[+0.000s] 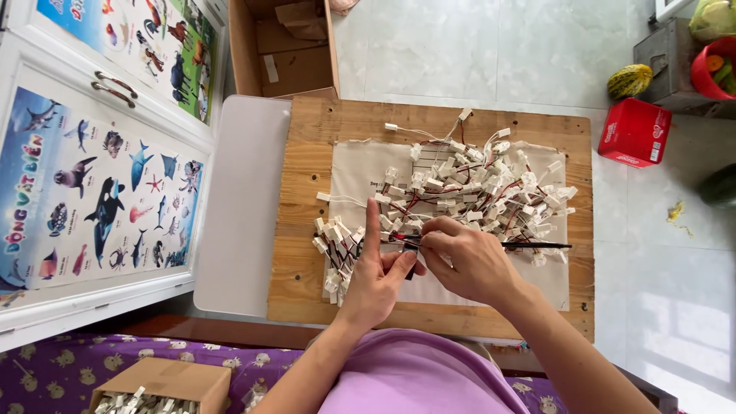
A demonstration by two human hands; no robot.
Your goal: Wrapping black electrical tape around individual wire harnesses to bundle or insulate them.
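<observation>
— What's closest?
— A lilac shirt [418,376]. The left hand [376,280], forefinger raised, and the right hand [468,261] pinch one red-and-black lead [405,241] between them.
— And the rest?
— The white connector pile [475,192] sits within reach on the tabletop [307,230].

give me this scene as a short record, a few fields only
setting: wooden board with a beige cloth on it, over a tiled floor
left hand: index finger raised, the others pinching a small wired connector
right hand: fingers on the same connector, holding a thin black tool
main pile: white connectors with red and black wires, on the cloth
small bundle: same parts, left of the hands
nearby: red box, cardboard box, small carton of white parts
</observation>
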